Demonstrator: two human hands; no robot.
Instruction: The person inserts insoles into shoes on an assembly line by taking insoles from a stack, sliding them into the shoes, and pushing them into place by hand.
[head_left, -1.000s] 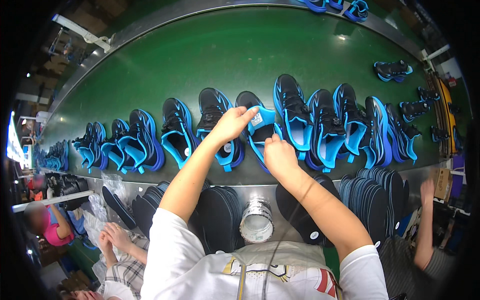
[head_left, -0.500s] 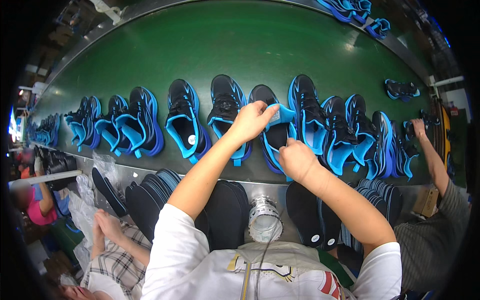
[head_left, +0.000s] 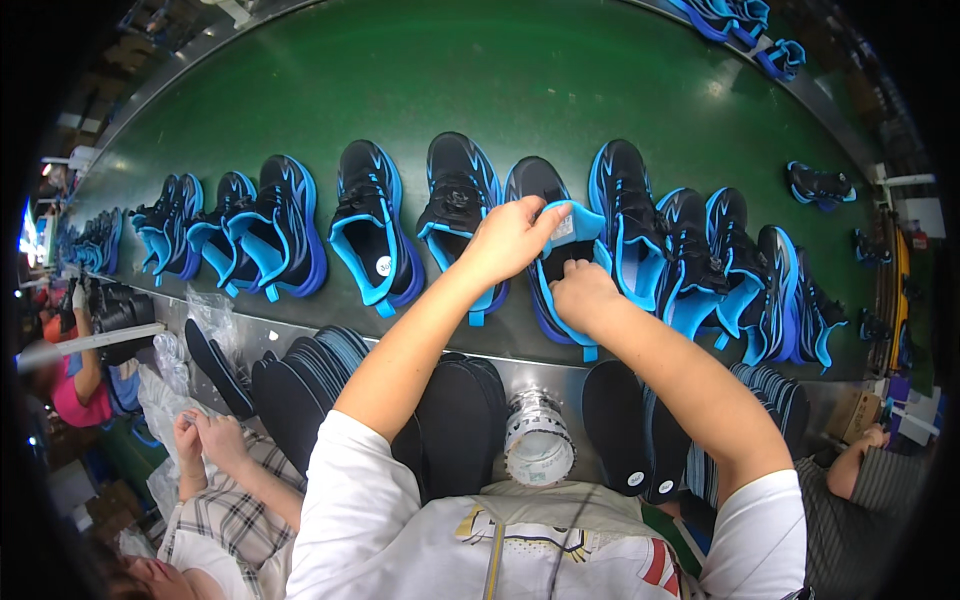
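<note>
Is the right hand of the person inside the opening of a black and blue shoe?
Yes, the right hand is pushed into the shoe while the left hand holds its tongue up.

left hand (head_left: 510, 240): fingers pinched, arm extended | right hand (head_left: 580, 292): curled, fingertips seemingly tucked under

Shoe factory assembly line is shown. Long green conveyor belt (head_left: 300, 90) is loaded with row of identical black-and-blue sneakers (head_left: 370, 225) along near edge. Stacks of dark insoles (head_left: 300, 385) are lined up on metal ledge (head_left: 250, 335) below belt. Other seated workers (head_left: 215, 470) are seen at both ends of ledge.
</note>
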